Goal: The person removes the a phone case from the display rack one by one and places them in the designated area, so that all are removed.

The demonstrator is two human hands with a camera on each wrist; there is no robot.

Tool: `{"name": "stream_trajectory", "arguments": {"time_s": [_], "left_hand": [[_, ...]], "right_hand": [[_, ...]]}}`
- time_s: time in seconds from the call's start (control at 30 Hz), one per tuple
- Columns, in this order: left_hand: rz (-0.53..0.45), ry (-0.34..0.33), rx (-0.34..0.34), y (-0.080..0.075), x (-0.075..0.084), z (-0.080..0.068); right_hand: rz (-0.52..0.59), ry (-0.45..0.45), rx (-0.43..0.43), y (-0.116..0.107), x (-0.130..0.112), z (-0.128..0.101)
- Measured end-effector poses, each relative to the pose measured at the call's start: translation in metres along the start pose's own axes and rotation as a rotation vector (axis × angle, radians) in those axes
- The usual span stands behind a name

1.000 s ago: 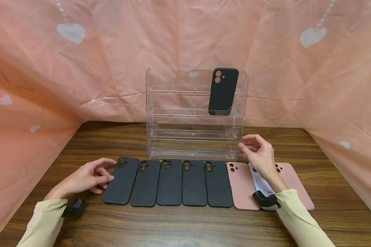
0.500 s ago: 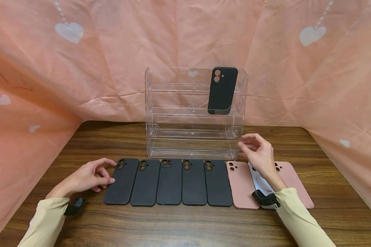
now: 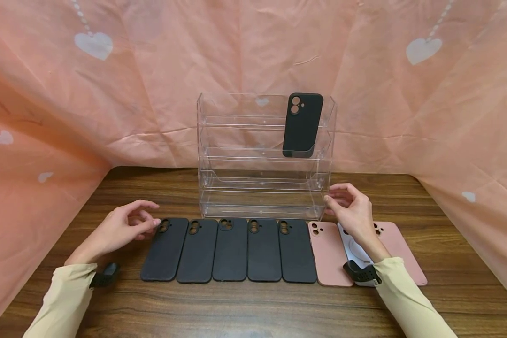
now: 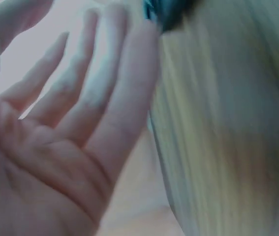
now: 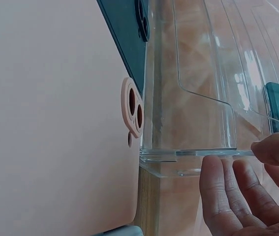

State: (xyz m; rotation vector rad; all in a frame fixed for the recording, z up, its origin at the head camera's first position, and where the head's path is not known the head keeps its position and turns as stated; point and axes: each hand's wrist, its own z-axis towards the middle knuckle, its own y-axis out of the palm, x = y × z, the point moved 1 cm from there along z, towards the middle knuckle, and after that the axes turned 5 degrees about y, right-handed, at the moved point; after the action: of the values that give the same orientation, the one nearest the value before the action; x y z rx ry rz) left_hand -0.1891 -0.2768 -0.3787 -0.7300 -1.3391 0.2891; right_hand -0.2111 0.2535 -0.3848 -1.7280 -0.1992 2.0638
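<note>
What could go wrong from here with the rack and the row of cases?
1. The right hand holds the clear rack only at its lower right corner; a nudge might slide it or topple the black case leaning upright on an upper shelf.
2. The left hand touches the leftmost black case, which lies edge to edge with its neighbour; lifting it carelessly could shift the row.
</note>
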Motion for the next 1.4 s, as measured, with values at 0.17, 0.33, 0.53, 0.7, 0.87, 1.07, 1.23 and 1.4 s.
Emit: {"name": "stream_trajectory", "arguments": {"time_s": [0.17, 0.33, 0.53, 0.7, 0.87, 1.07, 1.23, 1.4], "left_hand": [[-0.013, 0.123, 0.163, 0.008, 0.02, 0.01], [-0.027, 0.227, 0.298, 0.018, 0.041, 0.019], [-0.113, 0.302, 0.361, 0.033, 0.062, 0.029], [-0.166, 0.337, 0.377, 0.04, 0.073, 0.038], [-0.207, 0.363, 0.379, 0.046, 0.081, 0.049], [-0.255, 0.4, 0.365, 0.053, 0.091, 0.061], [-0.263, 0.424, 0.36, 0.057, 0.1, 0.071], [-0.275, 0.444, 0.359, 0.06, 0.112, 0.081]], "right_hand": [[0.008, 0.002, -0.006, 0.001, -0.001, 0.001], [0.01, 0.014, -0.011, 0.0, -0.002, -0.001], [0.015, 0.016, -0.01, 0.0, -0.002, -0.002], [0.018, 0.004, -0.007, 0.001, -0.002, -0.001], [0.02, 0.004, -0.008, 0.0, -0.001, -0.001], [0.008, 0.002, -0.007, 0.0, -0.001, -0.001], [0.006, -0.005, -0.008, 0.0, 0.0, -0.001], [0.007, -0.016, -0.006, -0.001, 0.0, -0.001]]}}
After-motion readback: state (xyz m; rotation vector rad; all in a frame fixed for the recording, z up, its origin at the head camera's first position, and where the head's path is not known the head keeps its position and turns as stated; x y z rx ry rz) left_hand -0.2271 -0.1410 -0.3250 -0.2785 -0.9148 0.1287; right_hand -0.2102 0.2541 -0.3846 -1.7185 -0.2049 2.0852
